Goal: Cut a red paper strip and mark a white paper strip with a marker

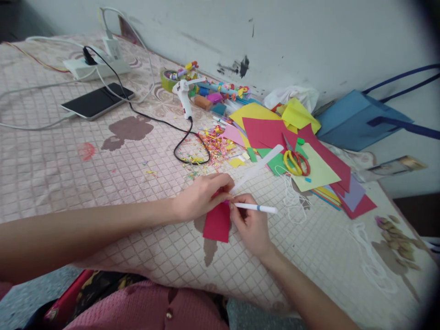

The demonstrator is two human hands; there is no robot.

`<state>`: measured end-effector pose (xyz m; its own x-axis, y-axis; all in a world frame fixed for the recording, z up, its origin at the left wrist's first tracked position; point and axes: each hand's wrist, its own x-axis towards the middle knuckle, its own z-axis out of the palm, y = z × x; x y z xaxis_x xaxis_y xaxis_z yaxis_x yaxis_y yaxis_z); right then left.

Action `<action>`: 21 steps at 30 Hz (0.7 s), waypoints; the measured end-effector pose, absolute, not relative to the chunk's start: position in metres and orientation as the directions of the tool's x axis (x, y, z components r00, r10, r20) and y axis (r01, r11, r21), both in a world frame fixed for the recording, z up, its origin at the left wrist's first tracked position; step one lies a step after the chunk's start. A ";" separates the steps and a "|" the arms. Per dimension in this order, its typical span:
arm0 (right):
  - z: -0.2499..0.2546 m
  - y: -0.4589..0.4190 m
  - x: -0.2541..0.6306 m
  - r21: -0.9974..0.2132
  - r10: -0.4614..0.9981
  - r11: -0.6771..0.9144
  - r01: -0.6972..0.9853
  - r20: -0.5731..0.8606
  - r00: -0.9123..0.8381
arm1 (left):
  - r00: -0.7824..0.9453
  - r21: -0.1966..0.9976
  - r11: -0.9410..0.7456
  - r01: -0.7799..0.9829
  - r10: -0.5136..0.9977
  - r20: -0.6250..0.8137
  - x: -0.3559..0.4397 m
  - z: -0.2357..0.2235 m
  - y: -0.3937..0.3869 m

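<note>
In the head view, my left hand has its fingers bent and pinched at the upper edge of a red strip of paper. From under those fingers a translucent white ruler slants up to the right. My right hand grips a white pen with a blue band, its blunt end pointing right. The pen's tip meets the paper close to my left fingertips and is hidden there. The lower part of the paper lies flat on the patterned cloth.
Scissors lie on coloured paper sheets to the right, with white string nearby. Behind are a glue gun, paper scraps and tape. A phone, power strip and blue bag stand farther out.
</note>
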<state>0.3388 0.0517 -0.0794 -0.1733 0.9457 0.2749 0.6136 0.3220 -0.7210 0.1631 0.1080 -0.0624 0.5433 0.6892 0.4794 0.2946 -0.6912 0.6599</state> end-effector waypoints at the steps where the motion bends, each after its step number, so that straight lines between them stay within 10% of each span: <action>1: -0.080 0.053 0.339 -0.745 0.953 0.302 0.595 0.260 -0.159 | 0.544 0.657 -0.690 0.302 0.691 0.476 0.163 -0.062 0.108; 21: -0.075 0.102 0.355 -0.878 0.941 0.184 0.442 0.027 -0.338 | 0.551 0.612 -0.729 0.308 0.661 0.509 0.162 -0.063 0.108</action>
<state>0.3554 0.1019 -0.0746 -0.3376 0.9409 0.0274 0.4419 0.1841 -0.8780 0.1623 0.1076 -0.0630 0.5515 0.6606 0.5093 0.3076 -0.7286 0.6120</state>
